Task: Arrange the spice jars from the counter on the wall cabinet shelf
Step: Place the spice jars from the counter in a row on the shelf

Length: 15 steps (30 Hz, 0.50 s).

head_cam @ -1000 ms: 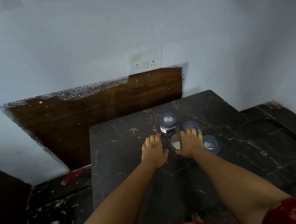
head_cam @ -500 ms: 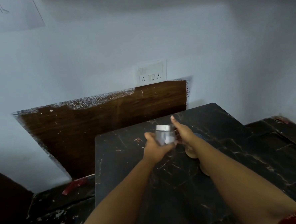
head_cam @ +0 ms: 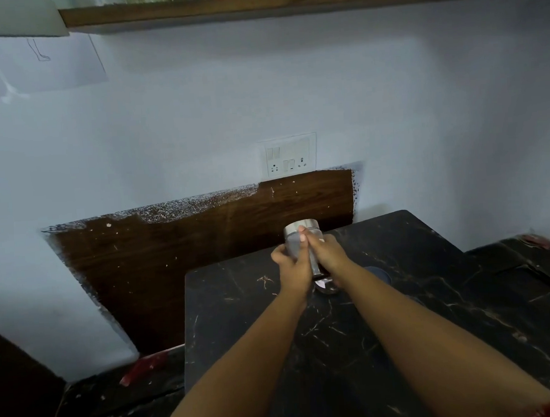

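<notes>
A clear spice jar with a silver lid (head_cam: 296, 239) is held up above the black marble counter (head_cam: 355, 332). My left hand (head_cam: 292, 268) grips it from the left with the thumb across its front. My right hand (head_cam: 326, 253) holds something against the jar's right side; what it holds is hidden. Below my hands a silver-lidded jar (head_cam: 326, 285) and a dark blue lid (head_cam: 379, 274) show on the counter, partly hidden by my right forearm. The wooden wall shelf (head_cam: 286, 1) runs along the top edge with several containers on it.
A white switch and socket plate (head_cam: 291, 155) sits on the wall above a dark wood panel (head_cam: 205, 245). Paper sheets (head_cam: 39, 64) are stuck to the wall at upper left. A lower black ledge (head_cam: 522, 273) lies to the right.
Both hands rose from the counter with the silver-lidded jar. The view tilted upward, bringing the wall shelf into sight.
</notes>
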Each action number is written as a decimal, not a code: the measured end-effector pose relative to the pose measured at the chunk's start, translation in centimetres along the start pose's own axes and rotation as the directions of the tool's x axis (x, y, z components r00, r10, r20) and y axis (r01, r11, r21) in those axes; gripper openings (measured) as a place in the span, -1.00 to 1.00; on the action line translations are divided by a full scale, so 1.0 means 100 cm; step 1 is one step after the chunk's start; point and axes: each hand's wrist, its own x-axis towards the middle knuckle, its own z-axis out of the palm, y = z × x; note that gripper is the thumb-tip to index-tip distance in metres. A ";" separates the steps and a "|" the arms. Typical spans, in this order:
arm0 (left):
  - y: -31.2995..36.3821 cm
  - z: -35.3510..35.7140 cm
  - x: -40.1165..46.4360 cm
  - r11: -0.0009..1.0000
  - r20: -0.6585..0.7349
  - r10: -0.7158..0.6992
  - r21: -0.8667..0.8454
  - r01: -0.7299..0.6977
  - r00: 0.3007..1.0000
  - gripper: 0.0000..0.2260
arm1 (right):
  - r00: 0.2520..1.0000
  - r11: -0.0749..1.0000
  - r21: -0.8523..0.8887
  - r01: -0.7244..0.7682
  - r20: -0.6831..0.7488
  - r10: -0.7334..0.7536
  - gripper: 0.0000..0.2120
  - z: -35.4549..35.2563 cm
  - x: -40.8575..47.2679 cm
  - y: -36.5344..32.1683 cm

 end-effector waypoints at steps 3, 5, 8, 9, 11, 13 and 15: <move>0.012 0.006 0.003 0.967 -0.037 -0.162 -0.206 0.151 0.986 -0.41 | 0.990 0.973 -0.210 0.095 -0.085 -0.115 -0.32 0.009 -0.010 -0.011; 0.020 0.006 0.010 0.973 -0.117 -0.170 -0.178 0.148 0.978 -0.37 | 0.974 0.942 -0.299 0.150 -0.121 -0.193 -0.38 0.014 -0.013 -0.018; 0.030 0.000 0.022 0.985 -0.083 -0.136 -0.114 0.126 0.987 -0.35 | 0.977 0.958 -0.260 0.122 -0.139 -0.162 -0.31 0.015 -0.013 -0.033; 0.034 -0.003 0.025 0.975 0.009 -0.157 -0.155 0.156 0.988 -0.36 | 0.988 0.987 -0.140 0.076 -0.124 -0.093 -0.32 0.011 -0.012 -0.037; 0.042 -0.010 0.024 0.943 0.198 -0.186 -0.238 0.232 0.962 -0.37 | 0.998 0.973 0.228 -0.049 0.038 0.042 -0.41 0.001 -0.017 -0.044; 0.047 -0.015 0.026 0.938 0.307 -0.182 -0.230 0.258 0.934 -0.33 | 0.989 0.912 0.399 -0.091 0.142 0.036 -0.42 -0.007 -0.016 -0.043; 0.050 -0.019 0.028 0.945 0.352 -0.166 -0.210 0.250 0.921 -0.33 | 0.986 0.898 0.433 -0.072 0.167 -0.002 -0.39 -0.009 -0.012 -0.039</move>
